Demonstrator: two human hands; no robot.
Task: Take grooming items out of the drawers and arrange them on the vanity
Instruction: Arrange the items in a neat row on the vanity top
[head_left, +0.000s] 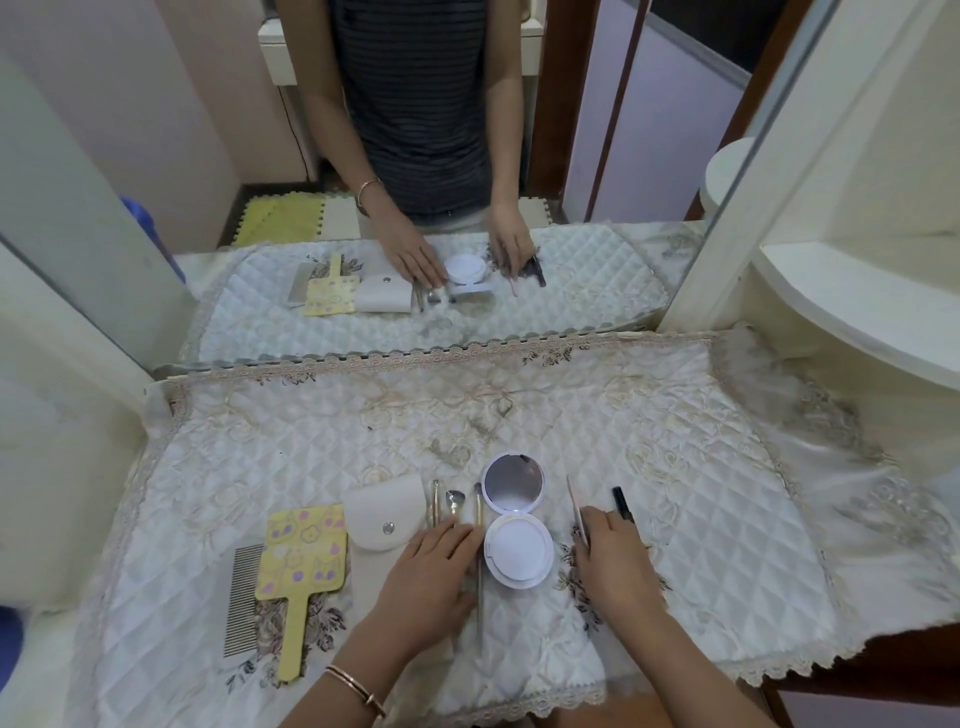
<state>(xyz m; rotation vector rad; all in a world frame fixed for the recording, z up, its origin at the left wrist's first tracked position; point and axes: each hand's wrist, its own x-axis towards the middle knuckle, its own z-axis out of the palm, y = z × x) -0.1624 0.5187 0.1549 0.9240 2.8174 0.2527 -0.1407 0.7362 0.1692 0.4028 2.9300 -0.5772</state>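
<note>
On the quilted vanity cloth (675, 467) lie a grey comb (243, 597), a yellow hand mirror (304, 564), a white snap pouch (384, 514), three thin metal tools (456, 501), an open white compact with a round mirror (514, 525), a slim pink tool (575, 504) and a black pencil (622, 501). My left hand (434, 571) lies flat over the lower ends of the metal tools, fingers straight. My right hand (613, 556) rests on the lower ends of the pink tool and the black pencil; its fingertips are slightly bent, and a grip is not plain.
A large mirror (415, 156) stands behind the vanity and reflects the items and my torso. Curved white shelves (857, 291) rise at the right. The cloth's lace front edge (519, 701) hangs over the vanity front. A gold bracelet (358, 688) is on my left wrist.
</note>
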